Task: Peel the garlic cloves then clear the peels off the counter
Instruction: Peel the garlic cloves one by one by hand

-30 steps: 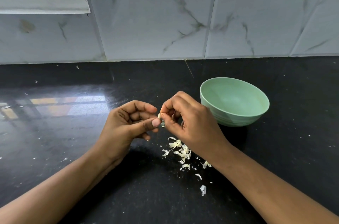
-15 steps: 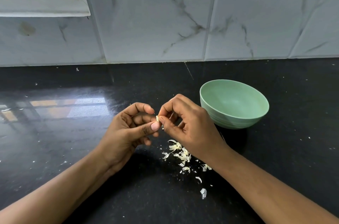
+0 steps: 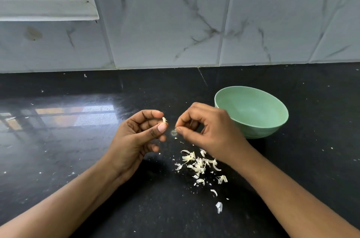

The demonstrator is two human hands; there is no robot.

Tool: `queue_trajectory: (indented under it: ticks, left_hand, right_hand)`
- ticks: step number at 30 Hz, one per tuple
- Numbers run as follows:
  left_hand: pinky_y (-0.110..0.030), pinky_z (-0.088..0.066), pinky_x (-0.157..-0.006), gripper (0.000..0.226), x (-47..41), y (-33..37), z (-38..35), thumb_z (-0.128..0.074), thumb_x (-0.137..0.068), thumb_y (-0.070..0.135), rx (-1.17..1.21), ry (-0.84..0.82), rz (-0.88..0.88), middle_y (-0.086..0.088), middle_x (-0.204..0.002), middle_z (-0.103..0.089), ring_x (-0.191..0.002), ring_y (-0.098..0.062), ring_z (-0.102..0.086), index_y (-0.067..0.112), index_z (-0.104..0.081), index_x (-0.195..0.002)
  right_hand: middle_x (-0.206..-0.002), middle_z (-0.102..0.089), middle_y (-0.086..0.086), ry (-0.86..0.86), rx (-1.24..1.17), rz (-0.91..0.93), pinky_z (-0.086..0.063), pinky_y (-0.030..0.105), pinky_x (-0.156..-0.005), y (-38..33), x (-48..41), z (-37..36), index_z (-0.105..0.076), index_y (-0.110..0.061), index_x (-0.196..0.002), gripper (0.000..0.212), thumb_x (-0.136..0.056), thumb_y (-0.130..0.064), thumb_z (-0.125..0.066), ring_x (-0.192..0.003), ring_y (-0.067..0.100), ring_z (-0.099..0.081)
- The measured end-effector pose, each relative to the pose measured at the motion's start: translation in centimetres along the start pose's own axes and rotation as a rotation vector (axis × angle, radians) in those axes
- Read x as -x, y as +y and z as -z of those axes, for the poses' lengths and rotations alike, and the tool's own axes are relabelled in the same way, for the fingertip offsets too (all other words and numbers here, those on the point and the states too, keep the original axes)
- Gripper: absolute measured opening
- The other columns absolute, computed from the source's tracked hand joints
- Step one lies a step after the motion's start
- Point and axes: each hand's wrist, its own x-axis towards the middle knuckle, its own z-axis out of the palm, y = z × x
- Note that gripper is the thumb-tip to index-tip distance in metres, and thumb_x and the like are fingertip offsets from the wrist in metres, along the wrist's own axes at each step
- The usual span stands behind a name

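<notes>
My left hand point(image 3: 139, 136) pinches a small pale garlic clove point(image 3: 164, 120) between thumb and forefinger, above the black counter. My right hand point(image 3: 210, 130) sits a short gap to its right, thumb and forefinger pinched on a thin blurred scrap of peel point(image 3: 173, 132). Below the hands, several white peel pieces point(image 3: 198, 165) lie scattered in a loose pile on the counter. A larger single peel point(image 3: 219, 207) lies nearer to me. The mint-green bowl point(image 3: 272, 126) stands just right of my right hand; its inside looks bare.
The black stone counter point(image 3: 78, 150) runs back to a white marble-tiled wall point(image 3: 165, 23). A window ledge point(image 3: 44, 5) juts out at the upper left. Tiny white flecks dot the counter all around.
My hands, which were touching at the clove, have drawn apart. The right hand has pulled a scrap of peel away to the right while the left keeps the clove.
</notes>
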Motion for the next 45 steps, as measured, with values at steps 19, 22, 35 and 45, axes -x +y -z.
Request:
queue_trajectory:
  ticks: [19,22,35,45]
  left_hand:
    - [-0.021,-0.047,-0.044,0.024,0.2,-0.3,-0.3,-0.072,-0.067,0.014,-0.401,-0.004,-0.073,-0.005,-0.072,-0.070,-0.057,-0.012,-0.063,0.010,-0.063,-0.089]
    - [-0.021,-0.047,-0.044,0.023,0.2,-0.3,-0.2,-0.072,-0.068,0.014,-0.413,-0.008,-0.090,-0.006,-0.073,-0.069,-0.058,-0.014,-0.063,0.010,-0.064,-0.089]
    - [-0.023,-0.050,-0.045,0.022,0.3,-0.5,-0.1,-0.072,-0.069,0.013,-0.465,-0.027,-0.189,-0.006,-0.072,-0.070,-0.059,-0.016,-0.065,0.009,-0.064,-0.090]
    - [-0.021,-0.046,-0.043,0.025,0.4,-0.2,-0.4,-0.072,-0.066,0.012,-0.386,0.026,-0.174,-0.007,-0.068,-0.070,-0.052,-0.014,-0.062,0.010,-0.060,-0.088]
  right_hand:
    - [-0.061,-0.056,-0.008,-0.188,0.167,-0.115,-0.043,0.023,-0.054,0.2,0.0,2.7,-0.056,-0.019,-0.061,0.028,-0.068,-0.017,-0.083,-0.057,0.008,-0.052]
    - [-0.066,-0.049,-0.010,-0.190,0.177,-0.098,-0.041,0.024,-0.057,0.0,0.0,2.7,-0.048,-0.022,-0.066,0.033,-0.070,-0.014,-0.080,-0.061,0.010,-0.048]
    - [-0.073,-0.068,0.007,-0.192,-0.566,-0.533,-0.052,0.022,-0.047,-0.7,0.2,0.7,-0.067,-0.006,-0.087,0.004,-0.086,-0.010,-0.066,-0.060,0.013,-0.066]
    - [-0.067,-0.062,-0.001,-0.166,-0.686,-0.534,-0.046,0.019,-0.041,-0.7,0.0,-0.3,-0.064,-0.010,-0.083,0.010,-0.091,-0.007,-0.059,-0.056,0.009,-0.059]
